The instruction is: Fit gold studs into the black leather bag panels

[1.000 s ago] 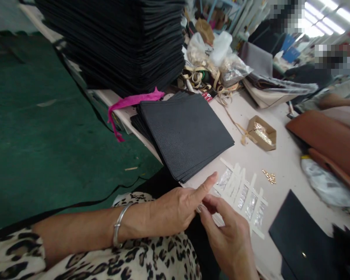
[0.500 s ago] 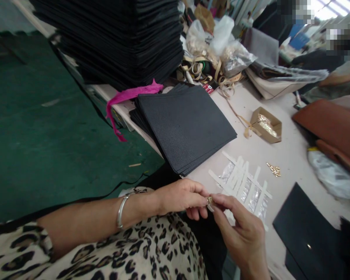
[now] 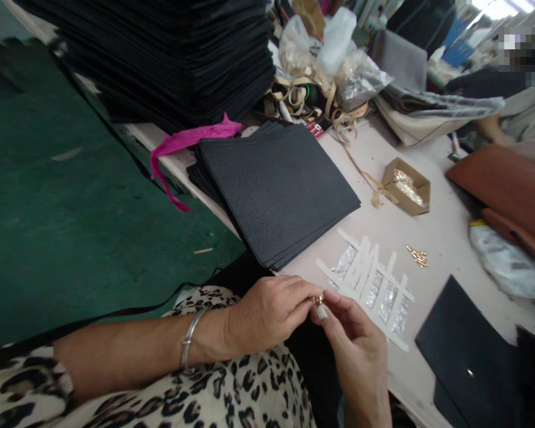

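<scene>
My left hand (image 3: 271, 309), with a silver bracelet at the wrist, comes in from the left. My right hand (image 3: 354, 342) reaches up from the bottom. Their fingertips meet in front of the table edge, pinching a small shiny gold metal fitting (image 3: 317, 300) between them. Fingers partly cover the fitting, so its exact kind cannot be made out. Just beyond lie small clear packets joined by whitish strips (image 3: 374, 288). Loose gold pieces (image 3: 418, 256) form a little pile on the table (image 3: 383, 238). At right is a black flat panel (image 3: 468, 339) bearing one gold stud (image 3: 470, 373).
Black textured sheets (image 3: 280, 190) are stacked at the table edge, near a pink cloth strip (image 3: 191, 138). A tall black stack (image 3: 173, 65) stands behind. Farther right are a small cardboard box (image 3: 414, 205) of gold pieces, plastic bags (image 3: 361, 83) and a brown leather item (image 3: 508, 184).
My right hand has turned slightly and shifted left, and the gold fitting shows more clearly between the fingertips. The whole view has shifted a little.
</scene>
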The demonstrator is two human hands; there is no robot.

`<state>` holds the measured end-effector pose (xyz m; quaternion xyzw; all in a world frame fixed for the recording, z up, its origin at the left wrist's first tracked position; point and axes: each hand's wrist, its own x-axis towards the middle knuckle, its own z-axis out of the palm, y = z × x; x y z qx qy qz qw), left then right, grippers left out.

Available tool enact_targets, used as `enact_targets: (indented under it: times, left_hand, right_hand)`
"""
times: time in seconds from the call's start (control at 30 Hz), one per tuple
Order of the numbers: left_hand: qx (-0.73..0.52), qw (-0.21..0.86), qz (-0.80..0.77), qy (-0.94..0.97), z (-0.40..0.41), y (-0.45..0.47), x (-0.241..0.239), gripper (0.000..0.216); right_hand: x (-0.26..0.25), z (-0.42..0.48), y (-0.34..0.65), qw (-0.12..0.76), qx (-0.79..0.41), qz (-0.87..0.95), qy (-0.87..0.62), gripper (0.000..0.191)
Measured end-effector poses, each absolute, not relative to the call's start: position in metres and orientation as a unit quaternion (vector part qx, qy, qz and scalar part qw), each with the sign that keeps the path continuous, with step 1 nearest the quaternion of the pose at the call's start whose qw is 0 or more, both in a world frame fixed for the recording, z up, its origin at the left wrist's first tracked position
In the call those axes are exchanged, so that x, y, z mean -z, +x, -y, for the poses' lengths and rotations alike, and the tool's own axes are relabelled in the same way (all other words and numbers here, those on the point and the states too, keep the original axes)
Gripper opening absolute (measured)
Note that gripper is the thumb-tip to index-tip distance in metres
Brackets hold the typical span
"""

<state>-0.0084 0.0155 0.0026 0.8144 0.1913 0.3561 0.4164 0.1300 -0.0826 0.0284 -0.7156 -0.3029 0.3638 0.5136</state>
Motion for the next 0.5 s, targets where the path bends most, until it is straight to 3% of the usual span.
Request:
enact_targets:
  times: [0.13, 0.5]
  left_hand:
    - [-0.379, 0.355, -0.154, 0.841, -0.0154, -0.0074, 0.0003, 0.019]
    - [-0.376, 0.335, -0.148, 0.851, -0.0145, -0.0061, 0.0074, 0.024]
  right_hand:
    - [-0.0272, 0.078, 0.1278, 0.532, -0.368, 0.272, -0.712, 0.023]
    - [-0.0189, 0.0841, 0.1322, 0.529, -0.393, 0.247, -0.71, 0.026]
